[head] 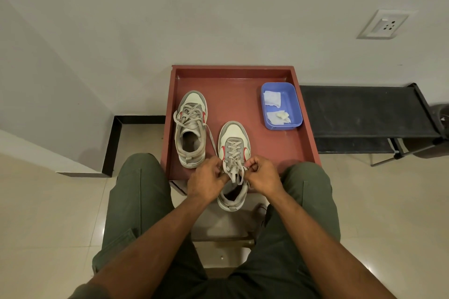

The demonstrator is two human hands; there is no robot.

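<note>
1. Fingers (217, 164) of the left hand (206, 178) are curled tight and pinch one end of the grey laces (233, 170). Those of the right hand (263, 176) are curled likewise on the other end.
2. Location: the near shoe (233, 141) lies toe-away on the red desk (238, 94), between the person's knees. Its heel appears to overhang the near edge.
3. Risk, as judged: a hard tug toward the body could drag the near shoe off that edge, since nothing visibly pins it down.
4. Risk, as judged: uneven pull between the two hands could leave the knot slack or lopsided.
5. Risk, as judged: the far shoe (192, 128) trails a loose lace toward the left hand, which could snag in the knot.
6. Count: two shoes, two hands, one blue tub (291, 102) holding two white cloths (272, 98), one black rack (364, 109), one wall socket (384, 24).
</note>
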